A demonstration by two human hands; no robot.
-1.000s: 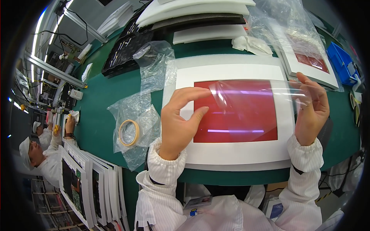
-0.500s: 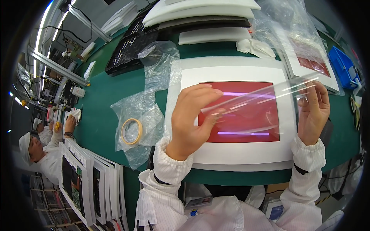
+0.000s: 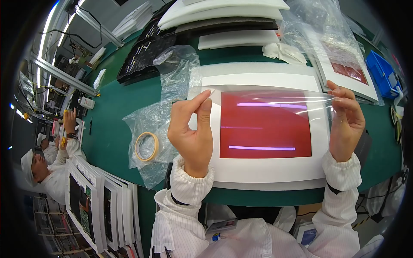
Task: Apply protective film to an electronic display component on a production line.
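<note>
The left hand (image 3: 192,131) pinches one end of a thin, clear plastic film sheet (image 3: 275,99) between thumb and forefinger, fingertips pressed together at the film's edge, and the right hand (image 3: 346,121) pinches the opposite end the same way, so the film is stretched taut between the two hands, raised above the bench. Directly beneath the film and between the hands lies a flat rectangular panel with a wide white frame and a glossy red centre (image 3: 265,124), resting on the dark green bench (image 3: 112,120); strip lights glint as pale bars on the red surface. Just to the outer side of the left hand sits a crumpled clear plastic bag (image 3: 165,103), with a roll of yellowish adhesive tape (image 3: 146,146) lying on it. Beyond the right hand, farther from the person, a second white-framed red panel (image 3: 344,71) lies under loose clear wrapping, and a blue plastic bin (image 3: 381,73) stands just past it. Beyond both hands, stacked white and dark foam sheets (image 3: 223,17) lie at the far edge of the bench. Well off to the left, another person in white work clothes (image 3: 47,167) sits beside upright white-framed panels (image 3: 99,202).
</note>
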